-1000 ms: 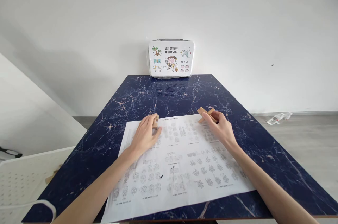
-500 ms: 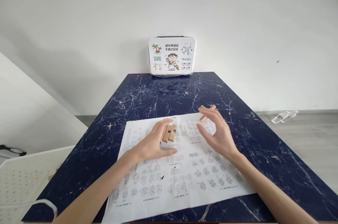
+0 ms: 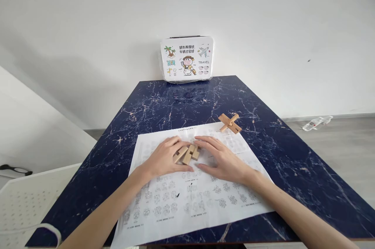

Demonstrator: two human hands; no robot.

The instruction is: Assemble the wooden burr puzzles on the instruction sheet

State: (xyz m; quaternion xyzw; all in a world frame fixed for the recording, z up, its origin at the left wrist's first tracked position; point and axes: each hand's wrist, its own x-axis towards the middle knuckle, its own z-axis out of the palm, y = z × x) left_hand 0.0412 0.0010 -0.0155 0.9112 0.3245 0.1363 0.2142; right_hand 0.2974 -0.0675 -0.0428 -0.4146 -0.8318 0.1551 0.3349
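Observation:
Several notched wooden puzzle pieces (image 3: 187, 157) lie side by side on a large printed sheet (image 3: 158, 230) with small line diagrams. My left hand (image 3: 165, 158) curves around their left side, fingers and thumb apart, fingertips close to the leftmost piece. From the right, my right hand (image 3: 227, 162) frames the same group with its thumb and fingers spread; whether its fingertips touch the wood I cannot tell. Two crossed wooden pieces (image 3: 234, 127), one bearing a dark mark, rest at the sheet's far right corner, beyond my right hand.
A white lunch-box-like case (image 3: 187, 59) with cartoon prints stands against the wall at the far end of the dark blue marbled table (image 3: 164, 108). At left are a white perforated surface (image 3: 26, 202) and a cable (image 3: 47, 225). Clear plastic (image 3: 316, 123) lies on the floor at right.
My right hand has come left and nearer, away from the crossed pieces, to the pieces by my left hand. Those pieces now sit slightly spread apart.

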